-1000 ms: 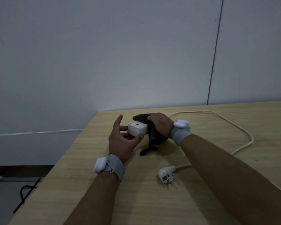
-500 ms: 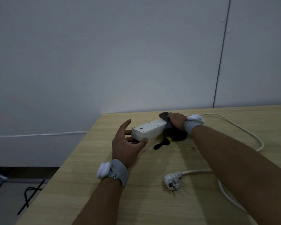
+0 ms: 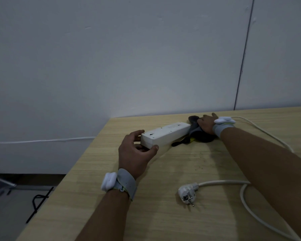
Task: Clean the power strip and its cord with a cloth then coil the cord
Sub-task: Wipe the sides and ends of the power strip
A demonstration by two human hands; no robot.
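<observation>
A white power strip (image 3: 165, 133) lies on the wooden table (image 3: 163, 214), running from near left to far right. My left hand (image 3: 135, 153) grips its near end, thumb on one side and fingers on the other. My right hand (image 3: 206, 123) holds a dark cloth (image 3: 202, 134) bunched against the strip's far end. The white cord (image 3: 247, 204) loops across the table's right side, partly hidden under my right forearm. Its white plug (image 3: 187, 193) lies loose on the table in front of me.
A pale wall rises just behind the table. The table's left edge runs diagonally, with the floor and a black cable (image 3: 38, 204) below it. A thin white wire (image 3: 42, 140) runs along the wall at the left.
My right hand has slid the cloth along the strip from its near end to the far end, uncovering the strip. My left hand has closed round the near end.
</observation>
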